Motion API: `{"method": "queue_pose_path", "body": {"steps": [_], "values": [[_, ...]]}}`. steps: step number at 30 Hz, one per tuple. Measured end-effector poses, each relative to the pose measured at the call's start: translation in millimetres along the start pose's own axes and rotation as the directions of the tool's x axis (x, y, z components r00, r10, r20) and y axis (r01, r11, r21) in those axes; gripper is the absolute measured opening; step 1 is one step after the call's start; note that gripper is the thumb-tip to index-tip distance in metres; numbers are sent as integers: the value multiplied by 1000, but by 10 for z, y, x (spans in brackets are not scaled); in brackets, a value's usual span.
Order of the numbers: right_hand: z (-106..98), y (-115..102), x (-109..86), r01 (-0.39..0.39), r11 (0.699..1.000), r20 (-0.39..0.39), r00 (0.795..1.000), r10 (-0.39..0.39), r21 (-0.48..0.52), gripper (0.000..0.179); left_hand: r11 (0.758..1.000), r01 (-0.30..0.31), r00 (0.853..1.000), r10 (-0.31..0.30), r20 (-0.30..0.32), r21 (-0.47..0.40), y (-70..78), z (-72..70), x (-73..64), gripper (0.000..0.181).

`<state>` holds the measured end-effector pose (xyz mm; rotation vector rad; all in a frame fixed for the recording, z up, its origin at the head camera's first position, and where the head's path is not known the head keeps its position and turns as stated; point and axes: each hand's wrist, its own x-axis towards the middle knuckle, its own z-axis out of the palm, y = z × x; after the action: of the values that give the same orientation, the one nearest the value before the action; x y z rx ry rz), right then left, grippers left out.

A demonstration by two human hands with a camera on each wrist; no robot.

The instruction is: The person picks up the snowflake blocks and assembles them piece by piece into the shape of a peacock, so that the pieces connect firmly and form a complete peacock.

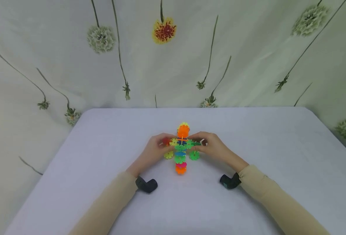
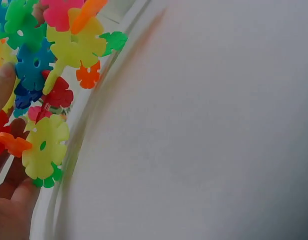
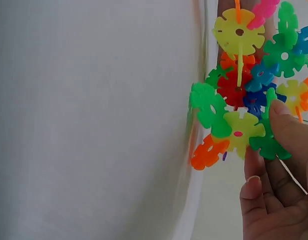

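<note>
A figure built of interlocking plastic snowflake discs (image 1: 180, 159) stands out in the middle of the head view, held between both hands. Orange discs (image 1: 183, 131) top it, with green, blue, pink and orange ones down its length. My left hand (image 1: 153, 148) grips its left side near a red disc (image 1: 166, 141); the thumb overlaps the discs in the left wrist view, beside a large yellow disc (image 2: 45, 145). On the other side my right hand (image 1: 215, 147) pinches a green disc (image 3: 270, 142) with the thumb in front. Some fingers are hidden behind the discs.
A white-covered table (image 1: 102, 130) with rounded far corners lies under the hands. Behind it hangs a pale cloth (image 1: 184, 65) printed with flowers. Each wrist carries a black camera, one on the left (image 1: 147, 185) and one on the right (image 1: 230, 181).
</note>
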<state>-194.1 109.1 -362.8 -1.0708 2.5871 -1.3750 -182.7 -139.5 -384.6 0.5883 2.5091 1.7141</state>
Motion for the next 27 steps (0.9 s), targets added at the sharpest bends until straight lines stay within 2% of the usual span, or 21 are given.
{"method": "queue_pose_path", "body": {"steps": [4, 7, 11, 14, 17, 21, 27], "values": [[-29, -11, -12, -15, 998, -24, 1000, 13, -59, 32, 1000, 27, 999, -26, 32, -13, -40, -60, 6, 50], [-36, -25, -37, -19, 996, -67, 998, 13, -90, 22, 999, 37, 999, -37, 23, 20, -35, -117, -37, 59], [-37, -34, -45, -50, 994, -105, 994, 40, -97, 10, 997, 39, 999, -39, -3, 69, -27, -173, -80, 39], [-38, -41, -54, -91, 993, -119, 990, 82, -79, 9, 994, 35, 999, -34, -7, 104, -17, -171, -82, 24], [-29, -38, -70, -112, 991, -133, 986, 102, -69, 9, 991, 62, 998, -60, -25, 117, -7, -146, -81, 23], [-3, -38, -81, -115, 991, -153, 983, 104, -70, 9, 989, 118, 991, -111, -80, 84, 3, -112, -91, 21], [10, -53, -74, -145, 988, -170, 976, 134, -49, 5, 992, 121, 983, -116, -144, 27, -9, -66, -117, 21]]}}
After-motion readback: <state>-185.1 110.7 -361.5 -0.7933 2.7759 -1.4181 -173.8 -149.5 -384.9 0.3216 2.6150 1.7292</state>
